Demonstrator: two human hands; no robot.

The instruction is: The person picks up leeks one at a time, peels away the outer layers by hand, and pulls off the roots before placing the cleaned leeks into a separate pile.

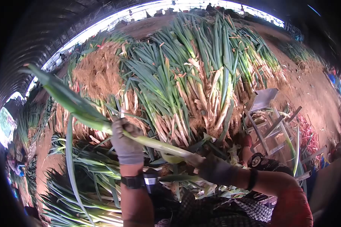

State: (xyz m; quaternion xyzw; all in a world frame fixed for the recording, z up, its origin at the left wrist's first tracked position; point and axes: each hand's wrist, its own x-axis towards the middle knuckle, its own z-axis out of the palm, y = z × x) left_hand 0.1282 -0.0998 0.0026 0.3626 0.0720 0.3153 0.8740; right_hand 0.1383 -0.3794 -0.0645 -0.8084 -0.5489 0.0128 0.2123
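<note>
A single large green onion (161, 145) slants across in front of me, its leafy end up to the left and its root end down to the right. My left hand (127, 140), in a pale grey glove, is closed around the stalk where the white meets the green. My right hand (218, 171), in a darker glove, is closed at the root end; its fingertips are partly hidden. Beneath my left arm lies a heap of green onions (87, 181). Loose peeled leaves (208, 189) lie near my lap.
Tall bundles of green onions (201, 75) stand ahead, some with brown roots (98, 68) toward me. A metal frame (272, 132) lies on the right, beside red strips (308, 134). Bare dirt ground (303, 90) stretches to the right under an arched roof.
</note>
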